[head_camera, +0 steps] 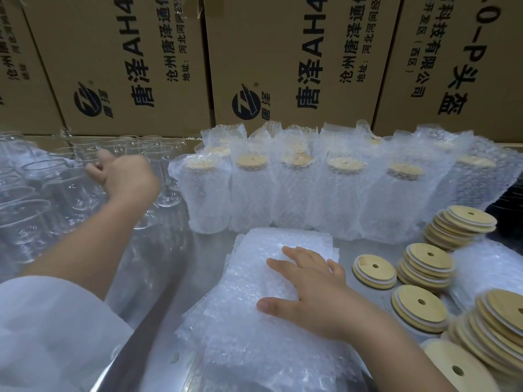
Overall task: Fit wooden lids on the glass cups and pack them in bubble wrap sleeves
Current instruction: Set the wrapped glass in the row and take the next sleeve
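Several clear glass cups (31, 193) stand crowded at the left of the metal table (175, 267). My left hand (127, 176) reaches in among them, fingers curled at the rim of one glass cup (82, 190). My right hand (314, 290) rests flat, fingers spread, on a stack of flat bubble wrap sleeves (254, 306) in the middle. Round wooden lids with a centre hole lie in stacks at the right (424, 267). A row of wrapped cups with lids (297, 190) stands upright behind the sleeves.
Large cardboard boxes (283, 66) with printed text form a wall at the back. More lid stacks (495, 326) crowd the right front corner, and another bubble wrap piece (486, 267) lies among them. A white sleeve (48, 329) covers my left upper arm.
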